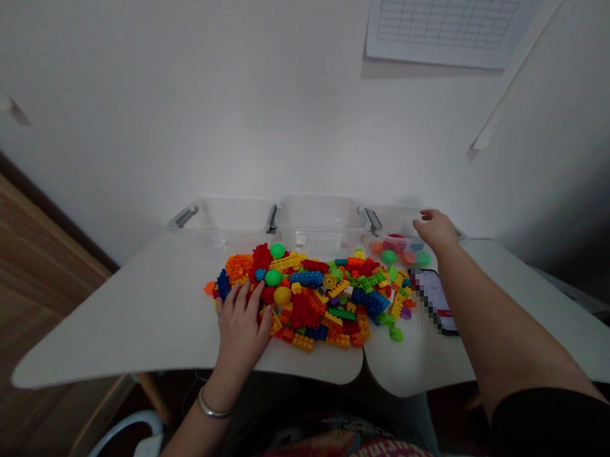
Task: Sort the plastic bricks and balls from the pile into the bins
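Note:
A wide heap of colourful toy building bricks lies across the white table, with a few round pieces such as a green ball and a yellow ball on it. My left hand rests on the heap's left side, fingers spread over the bricks and closed on nothing. Over the right clear plastic box my right hand hovers with its fingers apart, and I see nothing in it. Through the front wall of that box show several round pieces, green, orange and red.
Behind the heap, against the wall, stand a left clear box and a middle clear box, both with grey latches. A phone lies under my right forearm. A seam splits the white table near the front. A gridded paper hangs above.

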`<state>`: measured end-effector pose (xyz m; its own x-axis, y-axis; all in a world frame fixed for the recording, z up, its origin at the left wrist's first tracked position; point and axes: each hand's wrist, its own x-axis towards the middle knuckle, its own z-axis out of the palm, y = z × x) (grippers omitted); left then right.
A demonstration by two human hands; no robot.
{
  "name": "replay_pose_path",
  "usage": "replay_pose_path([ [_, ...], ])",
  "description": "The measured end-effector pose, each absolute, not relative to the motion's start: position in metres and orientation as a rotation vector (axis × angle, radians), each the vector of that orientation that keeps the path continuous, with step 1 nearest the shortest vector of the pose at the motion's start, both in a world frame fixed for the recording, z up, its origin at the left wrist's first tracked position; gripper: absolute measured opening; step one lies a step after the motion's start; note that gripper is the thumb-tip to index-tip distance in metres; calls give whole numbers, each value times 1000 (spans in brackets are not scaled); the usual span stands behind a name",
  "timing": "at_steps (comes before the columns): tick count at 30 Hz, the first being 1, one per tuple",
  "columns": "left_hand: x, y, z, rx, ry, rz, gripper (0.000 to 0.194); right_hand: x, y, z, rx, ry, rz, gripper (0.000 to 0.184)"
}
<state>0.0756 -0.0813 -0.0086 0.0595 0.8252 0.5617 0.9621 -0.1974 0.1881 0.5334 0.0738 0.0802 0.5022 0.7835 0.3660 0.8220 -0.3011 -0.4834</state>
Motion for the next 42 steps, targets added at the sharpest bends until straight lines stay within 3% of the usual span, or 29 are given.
replay_pose_path([
  [9,76,-82,-10,-2087,-1824,-834,51,440,11,110,-1275,-1168,-347,43],
  [13,76,-81,-11,-2082,-1843,-849,50,375,-17,118,-1145,-1546,-359,31],
  [17,76,-82,-9,-2101,-1848,-877,51,313,-24,104,-1056,-1939,-108,30],
  [24,78,-83,-10,-2014,-1884,-935,66,249,-11,72,-1242,-2386,212,37],
  [42,80,-83,-11,-1952,-2030,-841,58,222,5,62,-1461,-2518,84,38],
])
